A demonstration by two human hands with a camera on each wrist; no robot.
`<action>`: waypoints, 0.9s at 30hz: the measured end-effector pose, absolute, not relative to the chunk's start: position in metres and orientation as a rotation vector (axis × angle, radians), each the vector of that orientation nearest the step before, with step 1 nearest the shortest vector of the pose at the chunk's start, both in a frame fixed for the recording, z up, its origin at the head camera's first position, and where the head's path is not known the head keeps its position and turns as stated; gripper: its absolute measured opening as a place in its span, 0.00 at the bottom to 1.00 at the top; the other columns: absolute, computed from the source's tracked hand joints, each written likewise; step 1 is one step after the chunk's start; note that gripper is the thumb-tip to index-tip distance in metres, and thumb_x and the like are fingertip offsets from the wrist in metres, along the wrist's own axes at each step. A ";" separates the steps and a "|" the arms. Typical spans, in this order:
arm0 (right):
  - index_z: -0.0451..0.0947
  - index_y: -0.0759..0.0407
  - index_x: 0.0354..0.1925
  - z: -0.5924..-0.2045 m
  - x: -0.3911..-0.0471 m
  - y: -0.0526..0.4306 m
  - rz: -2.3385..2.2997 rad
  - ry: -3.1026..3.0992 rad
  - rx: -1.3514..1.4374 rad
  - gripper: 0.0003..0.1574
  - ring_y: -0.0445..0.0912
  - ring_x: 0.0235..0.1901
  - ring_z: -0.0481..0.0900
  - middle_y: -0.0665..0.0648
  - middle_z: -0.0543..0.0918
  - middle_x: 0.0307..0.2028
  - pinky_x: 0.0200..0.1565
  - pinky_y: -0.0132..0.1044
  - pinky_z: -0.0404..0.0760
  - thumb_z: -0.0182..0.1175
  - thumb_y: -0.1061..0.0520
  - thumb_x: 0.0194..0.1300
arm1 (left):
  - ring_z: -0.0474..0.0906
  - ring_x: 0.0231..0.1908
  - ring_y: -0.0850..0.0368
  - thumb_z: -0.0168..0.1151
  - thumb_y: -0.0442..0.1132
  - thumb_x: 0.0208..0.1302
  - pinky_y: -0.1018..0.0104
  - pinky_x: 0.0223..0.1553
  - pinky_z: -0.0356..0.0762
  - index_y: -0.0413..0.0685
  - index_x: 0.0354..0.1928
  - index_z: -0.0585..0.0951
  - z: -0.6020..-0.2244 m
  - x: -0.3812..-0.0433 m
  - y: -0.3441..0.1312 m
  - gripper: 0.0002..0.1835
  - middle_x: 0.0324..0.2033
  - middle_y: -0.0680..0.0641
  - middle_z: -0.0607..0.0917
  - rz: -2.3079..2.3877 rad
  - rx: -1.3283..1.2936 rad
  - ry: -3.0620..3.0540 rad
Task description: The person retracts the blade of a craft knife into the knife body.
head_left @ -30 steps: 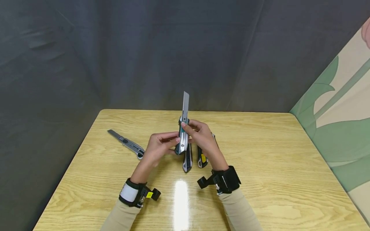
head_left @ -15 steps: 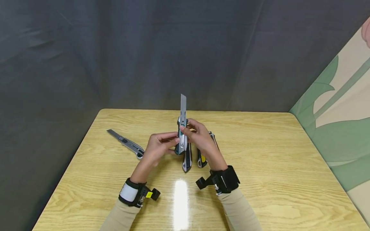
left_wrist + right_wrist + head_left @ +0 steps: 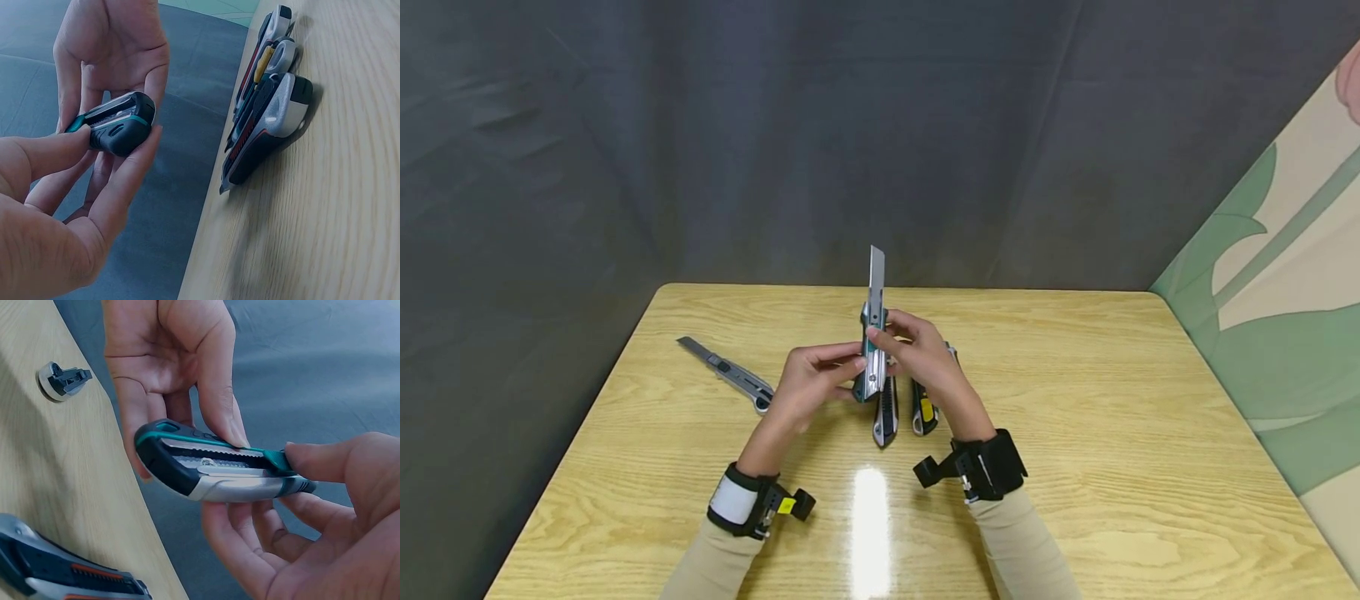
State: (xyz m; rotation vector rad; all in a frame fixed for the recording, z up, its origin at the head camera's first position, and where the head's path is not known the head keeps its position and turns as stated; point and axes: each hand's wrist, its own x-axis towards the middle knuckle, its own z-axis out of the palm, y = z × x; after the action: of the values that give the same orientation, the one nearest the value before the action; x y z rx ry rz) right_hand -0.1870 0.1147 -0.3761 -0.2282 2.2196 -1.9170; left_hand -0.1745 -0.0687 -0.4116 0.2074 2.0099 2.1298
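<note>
Both hands hold a snap-off utility knife (image 3: 874, 367) above the table, its long blade (image 3: 877, 275) extended and pointing up and away. My left hand (image 3: 807, 379) pinches the lower handle between thumb and fingers. Higher up the handle, my right hand (image 3: 925, 357) grips it, with the thumb on the green slider (image 3: 277, 460). The handle is silver, black and green in the right wrist view, where the right hand hides the blade. Directly below lies another utility knife (image 3: 886, 417), black and silver. A knife with a yellow patch (image 3: 926, 412) lies beside it, partly covered by the right forearm.
At the left of the wooden table (image 3: 1112, 417) lies a grey utility knife (image 3: 737, 377), blade out, its end near the left hand. A dark curtain (image 3: 880, 142) hangs behind the table's far edge. A floral panel (image 3: 1292, 333) stands along the right side.
The held knife's blade tip sits slightly lower and farther left. My right thumb has shifted slightly down with it. The left hand and the knives on the table stay in place.
</note>
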 end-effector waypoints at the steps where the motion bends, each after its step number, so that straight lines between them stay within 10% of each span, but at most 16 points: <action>1: 0.75 0.56 0.53 -0.373 -0.186 0.115 -1.915 2.217 -0.233 0.20 0.56 0.42 0.78 0.66 0.76 0.44 0.44 0.61 0.84 0.57 0.48 0.67 | 0.83 0.37 0.46 0.65 0.37 0.59 0.49 0.36 0.88 0.50 0.51 0.82 -0.411 -0.175 -0.068 0.16 0.48 0.39 0.84 2.129 0.211 2.008; 27: 0.74 0.61 0.52 -0.374 -0.183 0.117 -1.899 2.266 -0.326 0.16 0.65 0.37 0.70 0.66 0.74 0.44 0.30 0.41 0.77 0.56 0.58 0.67 | 0.83 0.39 0.47 0.65 0.35 0.59 0.47 0.37 0.87 0.49 0.50 0.83 -0.415 -0.177 -0.064 0.16 0.47 0.38 0.84 2.153 0.224 1.976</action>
State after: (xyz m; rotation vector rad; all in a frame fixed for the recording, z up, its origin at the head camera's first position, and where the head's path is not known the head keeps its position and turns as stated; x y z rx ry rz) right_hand -0.1830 0.1170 -0.3739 -0.3256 2.2662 -1.8992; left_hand -0.1767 -0.0640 -0.4153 0.2237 1.9764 2.1528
